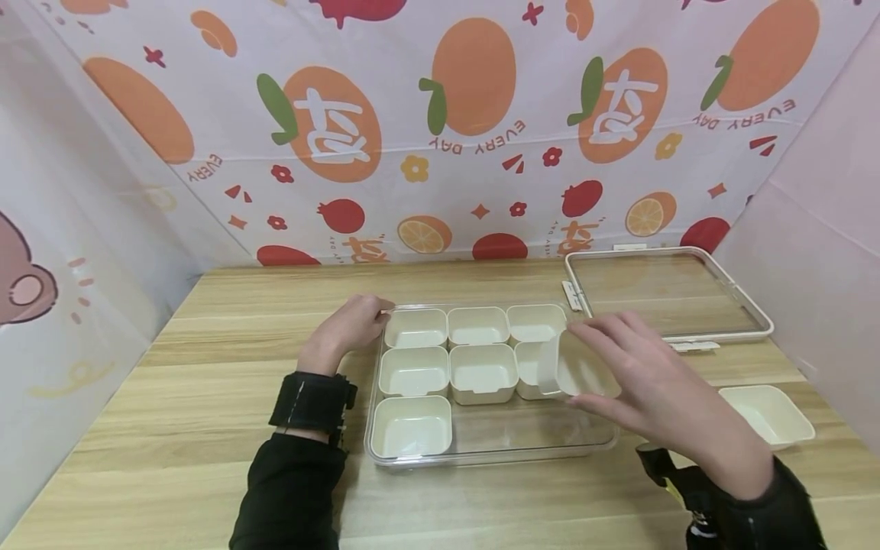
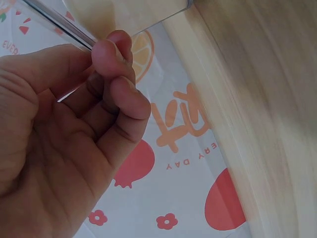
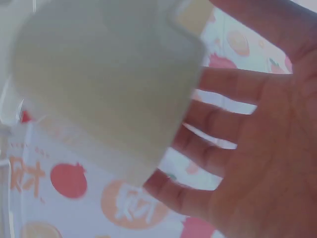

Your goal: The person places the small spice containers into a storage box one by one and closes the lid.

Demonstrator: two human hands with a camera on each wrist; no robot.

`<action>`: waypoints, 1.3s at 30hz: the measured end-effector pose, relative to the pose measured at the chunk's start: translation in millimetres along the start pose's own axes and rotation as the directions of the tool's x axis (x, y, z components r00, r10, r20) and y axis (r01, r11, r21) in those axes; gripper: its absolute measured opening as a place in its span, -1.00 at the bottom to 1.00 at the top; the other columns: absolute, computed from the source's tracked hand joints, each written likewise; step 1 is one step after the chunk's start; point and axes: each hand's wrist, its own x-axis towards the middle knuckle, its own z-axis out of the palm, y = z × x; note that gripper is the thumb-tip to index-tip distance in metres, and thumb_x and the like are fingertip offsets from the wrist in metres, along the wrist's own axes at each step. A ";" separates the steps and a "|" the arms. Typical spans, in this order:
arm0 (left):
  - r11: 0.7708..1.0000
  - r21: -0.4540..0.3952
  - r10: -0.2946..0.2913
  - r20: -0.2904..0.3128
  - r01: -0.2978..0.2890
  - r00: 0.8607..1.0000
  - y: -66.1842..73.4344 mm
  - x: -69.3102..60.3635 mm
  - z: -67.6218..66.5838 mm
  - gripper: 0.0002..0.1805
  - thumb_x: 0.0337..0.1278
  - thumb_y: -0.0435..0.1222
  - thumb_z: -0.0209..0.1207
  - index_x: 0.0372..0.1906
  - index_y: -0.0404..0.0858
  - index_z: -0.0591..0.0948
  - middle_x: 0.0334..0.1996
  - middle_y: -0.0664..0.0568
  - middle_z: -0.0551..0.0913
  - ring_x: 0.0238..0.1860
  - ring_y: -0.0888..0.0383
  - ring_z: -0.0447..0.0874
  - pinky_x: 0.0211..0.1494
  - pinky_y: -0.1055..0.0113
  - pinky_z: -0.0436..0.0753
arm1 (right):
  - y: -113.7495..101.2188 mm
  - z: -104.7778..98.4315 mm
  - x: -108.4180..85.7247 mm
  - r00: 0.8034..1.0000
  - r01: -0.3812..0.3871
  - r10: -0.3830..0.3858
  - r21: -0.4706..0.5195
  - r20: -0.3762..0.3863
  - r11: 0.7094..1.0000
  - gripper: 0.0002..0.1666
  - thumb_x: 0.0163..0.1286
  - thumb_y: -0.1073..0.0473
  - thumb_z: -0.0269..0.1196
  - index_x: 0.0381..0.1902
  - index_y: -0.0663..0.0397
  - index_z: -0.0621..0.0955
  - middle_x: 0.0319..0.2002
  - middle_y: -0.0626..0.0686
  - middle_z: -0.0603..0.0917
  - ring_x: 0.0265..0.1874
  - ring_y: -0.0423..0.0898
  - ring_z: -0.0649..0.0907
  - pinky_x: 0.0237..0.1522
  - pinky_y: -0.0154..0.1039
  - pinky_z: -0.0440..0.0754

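A clear plastic tray (image 1: pixel 509 435) stands on the table, with several cream containers (image 1: pixel 415 372) set in rows inside it. My left hand (image 1: pixel 352 328) is at its back left corner. In the left wrist view, the thumb and fingertips of that hand pinch the tray's clear rim (image 2: pixel 59 20). Over the tray's right side, my right hand (image 1: pixel 653 382) grips a loose cream container (image 1: pixel 584 368) between thumb and fingers. That container is tilted, its opening turned toward the palm, and it partly hides one in the middle row. It looks blurred in the right wrist view (image 3: pixel 104 84).
Behind and right of the tray lies a clear lid with a white frame (image 1: pixel 715 336) and side clips. Another cream container (image 1: pixel 766 416) stands at the right, partly behind my right forearm. Fruit-print cloth (image 1: pixel 474 183) hangs along the table's back edge.
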 end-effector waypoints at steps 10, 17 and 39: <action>1.000 0.002 0.010 -0.007 -0.010 1.000 -0.6 1.6 -0.7 -0.76 0.31 -0.58 -0.01 -0.28 -0.38 0.67 -0.61 0.05 0.31 -0.57 0.16 0.24 -0.40 0.29 0.31 | -11.3 21.7 17.1 0.995 0.097 -0.096 0.051 -0.022 0.994 -0.07 0.04 -0.03 0.57 0.27 0.37 0.51 0.05 0.14 0.59 0.05 0.08 0.53 0.02 0.04 0.63; 1.000 0.006 0.015 -0.013 -0.015 1.000 -1.3 1.5 -1.2 -0.76 0.31 -0.58 -0.01 -0.27 -0.40 0.68 -0.60 0.03 0.34 -0.57 0.16 0.25 -0.40 0.29 0.31 | -13.7 34.8 23.3 0.986 0.157 -0.153 0.056 -0.068 0.986 -0.07 0.00 -0.09 0.56 0.20 0.39 0.55 0.00 0.13 0.63 -0.05 0.03 0.53 -0.06 -0.06 0.62; 1.000 0.000 0.008 -0.008 -0.008 1.000 -3.1 0.7 1.1 -0.78 0.32 -0.57 0.00 -0.31 -0.38 0.65 -0.63 0.08 0.25 -0.58 0.16 0.25 -0.43 0.30 0.30 | -30.3 66.6 29.4 0.978 0.210 -0.210 0.013 0.020 0.978 -0.12 -0.01 -0.18 0.58 0.12 0.31 0.62 -0.02 0.12 0.66 -0.04 0.03 0.58 0.03 -0.09 0.60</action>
